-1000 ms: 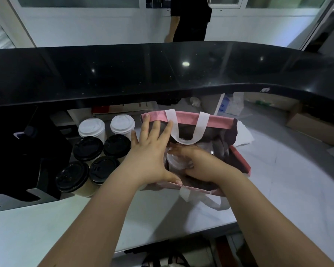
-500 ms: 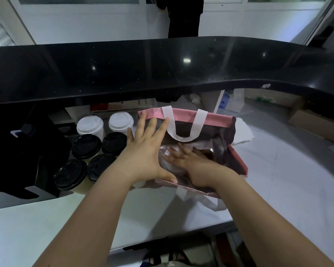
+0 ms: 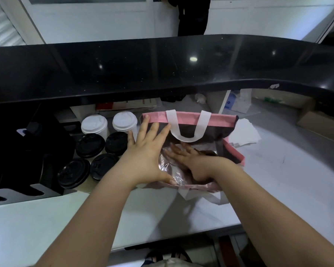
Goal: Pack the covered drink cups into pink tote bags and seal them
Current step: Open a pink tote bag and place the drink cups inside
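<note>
Right hand (image 3: 189, 160) has uncurled inside pink tote bag (image 3: 220, 120); left hand (image 3: 148, 155) presses it, fingers (image 3: 155, 131) straight.

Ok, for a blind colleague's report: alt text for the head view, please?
A person's open left hand braces the left side of a pink soft-sided tote bag with white strap handles while the open right hand reaches into its silvery lining. Six lidded paper cups, four black-topped and two white-topped, stand to its left.
</note>
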The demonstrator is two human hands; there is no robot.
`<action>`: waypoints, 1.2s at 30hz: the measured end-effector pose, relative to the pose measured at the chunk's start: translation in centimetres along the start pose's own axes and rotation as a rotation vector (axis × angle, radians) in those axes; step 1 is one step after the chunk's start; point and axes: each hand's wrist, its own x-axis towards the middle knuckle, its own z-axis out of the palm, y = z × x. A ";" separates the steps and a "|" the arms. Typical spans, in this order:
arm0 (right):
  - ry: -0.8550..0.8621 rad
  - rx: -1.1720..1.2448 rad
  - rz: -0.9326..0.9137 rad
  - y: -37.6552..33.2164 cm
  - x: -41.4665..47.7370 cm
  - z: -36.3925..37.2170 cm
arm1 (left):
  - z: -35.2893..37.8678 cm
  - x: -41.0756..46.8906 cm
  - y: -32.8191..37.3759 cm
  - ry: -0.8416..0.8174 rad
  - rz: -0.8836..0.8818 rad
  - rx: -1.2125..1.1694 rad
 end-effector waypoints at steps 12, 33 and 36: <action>0.269 0.477 -0.025 -0.5 -3.6 -5.3 | -3.2 -1.1 -0.5 0.193 0.063 -0.123; 0.359 -0.056 0.073 -17.7 5.1 -0.5 | 4.4 -10.3 -11.8 0.316 -0.472 -0.094; 0.267 -0.102 0.198 -17.2 6.7 0.7 | 5.8 -10.7 -12.0 0.309 -0.449 -0.092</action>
